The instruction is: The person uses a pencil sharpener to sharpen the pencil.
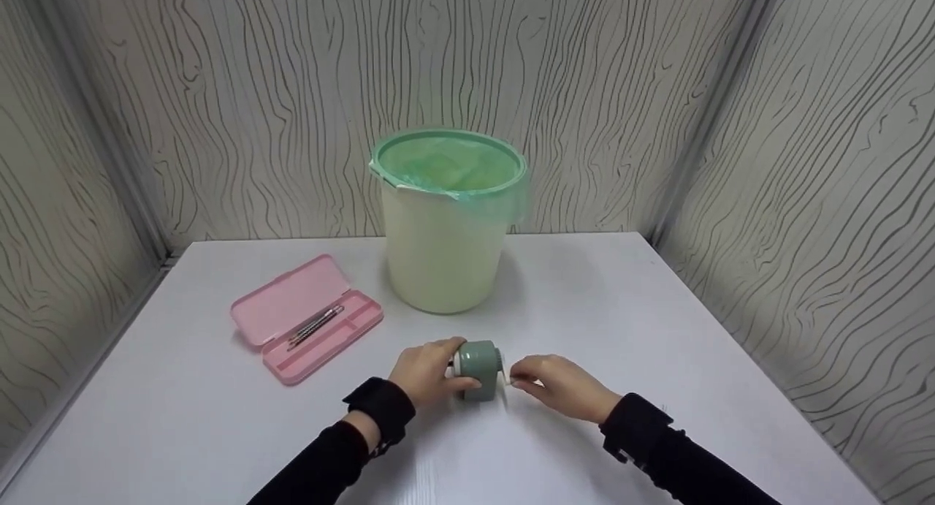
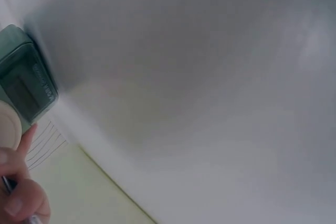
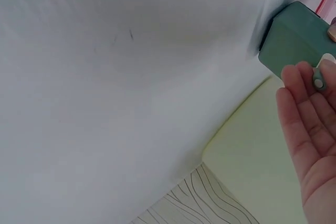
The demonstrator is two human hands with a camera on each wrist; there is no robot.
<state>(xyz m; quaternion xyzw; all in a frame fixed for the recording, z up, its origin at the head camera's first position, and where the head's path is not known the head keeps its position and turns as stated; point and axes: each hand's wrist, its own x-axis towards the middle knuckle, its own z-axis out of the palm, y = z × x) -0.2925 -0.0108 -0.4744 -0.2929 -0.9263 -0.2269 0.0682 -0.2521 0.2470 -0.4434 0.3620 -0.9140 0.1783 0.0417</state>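
Observation:
A green crank pencil sharpener [image 1: 479,367] stands on the white table in front of the bin. My left hand [image 1: 425,373] grips it from the left side, thumb toward me. In the left wrist view, a slim dark and silver stick like a pencil [image 2: 34,219] shows among that hand's fingers, mostly hidden; the sharpener's dark see-through drawer [image 2: 29,85] is beside them. On the other side, my right hand [image 1: 566,386] pinches the crank handle. Its small green knob [image 3: 318,80] shows between thumb and fingers in the right wrist view.
A pale green bin [image 1: 445,249] with a green liner [image 1: 453,161] stands behind the sharpener. To the left lies an open pink pencil case [image 1: 292,300] holding a few pencils [image 1: 315,327]. Wood-patterned panels [image 1: 292,88] enclose the white table [image 1: 628,308] at the back and sides.

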